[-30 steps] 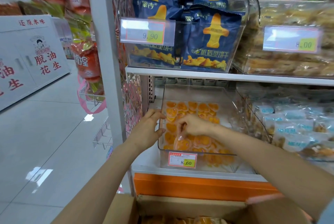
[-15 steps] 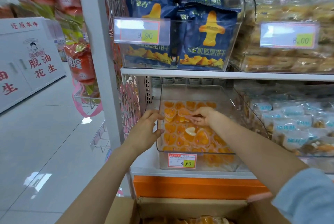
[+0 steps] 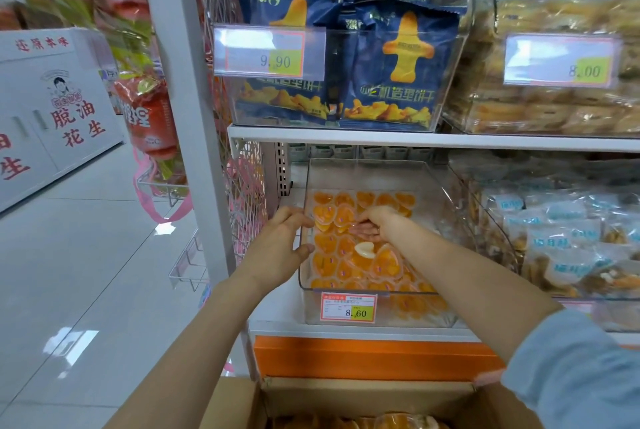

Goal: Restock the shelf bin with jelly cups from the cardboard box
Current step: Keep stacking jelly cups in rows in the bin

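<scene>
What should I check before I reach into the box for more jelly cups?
1. Bin steadied: ok, the left hand holds the left wall of the bin.
2. Right hand free: cannot tell, the right hand is down among the jelly cups.
3. Room in the bin: ok, the cups lie well below the rim.
4. Cups all facing the same way: not ok, one pale cup mid-bin looks flipped.
5. Box stocked: ok, more cups show in the box below.
</scene>
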Tool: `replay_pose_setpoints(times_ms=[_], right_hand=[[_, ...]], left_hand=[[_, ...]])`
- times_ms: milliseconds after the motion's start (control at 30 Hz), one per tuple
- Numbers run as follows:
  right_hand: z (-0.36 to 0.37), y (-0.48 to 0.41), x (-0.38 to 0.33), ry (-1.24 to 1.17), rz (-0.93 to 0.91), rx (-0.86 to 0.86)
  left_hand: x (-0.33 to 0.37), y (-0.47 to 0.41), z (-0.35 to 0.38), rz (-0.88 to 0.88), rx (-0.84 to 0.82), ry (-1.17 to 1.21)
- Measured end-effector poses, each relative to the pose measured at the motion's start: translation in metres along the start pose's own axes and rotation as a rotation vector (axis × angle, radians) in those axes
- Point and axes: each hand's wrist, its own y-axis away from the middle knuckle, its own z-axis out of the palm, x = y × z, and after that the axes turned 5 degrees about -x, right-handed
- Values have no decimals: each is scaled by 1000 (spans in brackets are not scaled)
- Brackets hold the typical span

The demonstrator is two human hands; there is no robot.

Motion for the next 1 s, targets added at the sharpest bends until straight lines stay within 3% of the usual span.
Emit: replay_pose_setpoints(times_ms=[133,233,300,400,467,533,667,867,933,1000], right_hand=[[-3,3,-1,154,-28,30],[-19,7,-8,506,-211,175],[-31,19,-14,685,-359,182],[-49,52,-14,1026,-509,60],[-55,68,-6,1258,-507,-44],[-57,72,9,1336,-471,-117],[-55,58,35,1220,-585,16],[-61,49,31,1083,-528,39],[-64,50,19,838,-499,32],[-68,55,8,459,-370,-50]], left_hand=[[6,0,-1,-7,46,-116],[17,0,2,66,132,-276],[31,-4,8,172,153,-226],[49,-18,28,220,7,-200],[53,-39,45,140,-181,-238],[51,-59,62,41,-330,-256],[48,-76,86,-23,-396,-318],[39,-72,74,-104,-214,-224],[37,-65,60,-169,-161,-35],[40,-53,45,-216,-120,303]])
